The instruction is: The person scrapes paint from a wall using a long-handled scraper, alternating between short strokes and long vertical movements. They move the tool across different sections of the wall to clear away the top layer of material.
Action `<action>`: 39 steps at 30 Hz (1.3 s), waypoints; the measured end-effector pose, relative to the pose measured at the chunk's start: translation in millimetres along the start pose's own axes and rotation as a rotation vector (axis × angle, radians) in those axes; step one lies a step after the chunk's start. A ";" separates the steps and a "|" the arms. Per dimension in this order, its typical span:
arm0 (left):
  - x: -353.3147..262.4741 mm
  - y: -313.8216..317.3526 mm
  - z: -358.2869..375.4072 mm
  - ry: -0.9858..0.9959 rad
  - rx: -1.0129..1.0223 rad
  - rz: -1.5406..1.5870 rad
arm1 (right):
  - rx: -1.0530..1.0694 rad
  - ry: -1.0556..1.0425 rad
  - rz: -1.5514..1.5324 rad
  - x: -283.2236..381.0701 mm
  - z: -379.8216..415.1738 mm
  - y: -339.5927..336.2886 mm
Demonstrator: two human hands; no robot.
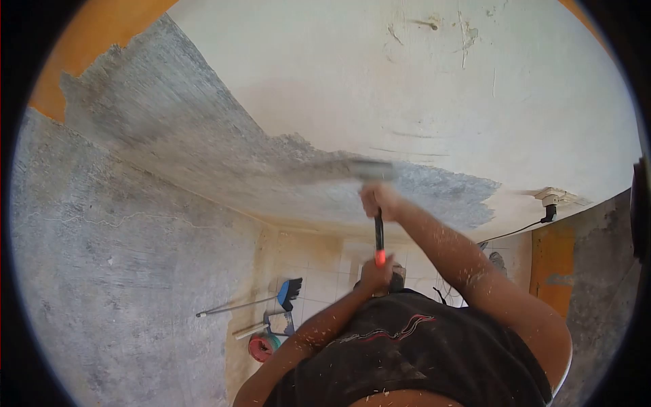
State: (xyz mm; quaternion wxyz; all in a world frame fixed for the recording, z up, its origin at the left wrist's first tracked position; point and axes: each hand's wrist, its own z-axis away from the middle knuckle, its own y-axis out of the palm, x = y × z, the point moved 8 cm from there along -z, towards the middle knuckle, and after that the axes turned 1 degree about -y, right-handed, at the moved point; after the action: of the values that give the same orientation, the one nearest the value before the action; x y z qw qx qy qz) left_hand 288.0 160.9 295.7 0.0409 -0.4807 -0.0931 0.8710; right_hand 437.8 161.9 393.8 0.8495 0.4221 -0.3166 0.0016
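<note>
A long-handled wall scraper [379,233] with a black shaft and a red band stands upright before me, its wide head blurred against the wall [434,88]. High on the shaft, just below the head, my right hand [380,199] is closed round it. Lower down, near the red band, my left hand [377,273] grips the handle close to my body. Bare grey surface shows left of the head and below it, while off-white paint covers the wall above. Pale flecks dot both my arms.
A blue and black broom [289,293] and a dustpan [279,323] lie at lower left beside a red bucket-like container [263,348]. On the right, a black plug [548,214] with a cable sits in a wall socket. Pale tiles [319,285] cover the floor.
</note>
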 end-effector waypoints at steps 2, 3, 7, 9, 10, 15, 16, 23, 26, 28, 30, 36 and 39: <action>-28.6 -17.4 2.5 0.084 -0.037 -0.022 | -0.043 0.006 0.042 12.3 5.4 20.0; -26.2 -17.2 5.1 0.085 -0.038 -0.029 | -0.080 -0.009 0.089 18.8 7.4 24.9; 0.6 -6.0 21.9 -0.015 -0.051 -0.145 | -0.151 0.058 0.035 -19.5 10.5 -4.9; 37.4 12.5 22.3 -0.243 0.072 0.217 | -0.184 0.083 0.036 -23.5 8.8 -11.0; 3.2 3.8 11.0 0.365 -0.044 -0.345 | -0.109 0.066 0.027 -12.2 2.9 -3.4; -6.3 -20.0 -1.4 -0.023 0.051 0.054 | -0.106 0.029 0.054 11.3 0.9 25.1; -2.4 -16.1 4.8 -0.030 0.048 0.027 | -0.126 0.039 0.029 8.1 5.1 22.2; -1.8 -12.9 8.0 -0.218 0.091 0.210 | -0.087 0.036 0.057 13.2 2.6 30.0; 3.9 -16.6 8.8 -0.158 0.120 0.200 | -0.146 0.017 0.060 14.0 4.0 29.6; -3.7 -14.2 20.9 -0.148 0.142 0.134 | -0.162 0.036 0.047 0.1 2.3 13.0; -3.2 -8.8 29.0 -0.086 0.117 0.083 | -0.279 0.019 0.106 -15.2 13.0 0.0; -33.7 -30.4 5.6 -0.055 0.039 0.114 | -0.058 0.041 0.080 28.6 10.9 53.7; -33.7 -33.3 14.4 -0.121 0.019 0.109 | -0.055 -0.031 0.089 26.6 8.3 50.9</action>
State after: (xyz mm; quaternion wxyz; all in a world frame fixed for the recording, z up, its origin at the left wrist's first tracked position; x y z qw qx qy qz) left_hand 293.1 186.3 337.9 -0.0076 -0.4310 -0.0609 0.9003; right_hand 440.8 181.7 448.3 0.8548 0.3843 -0.3479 0.0240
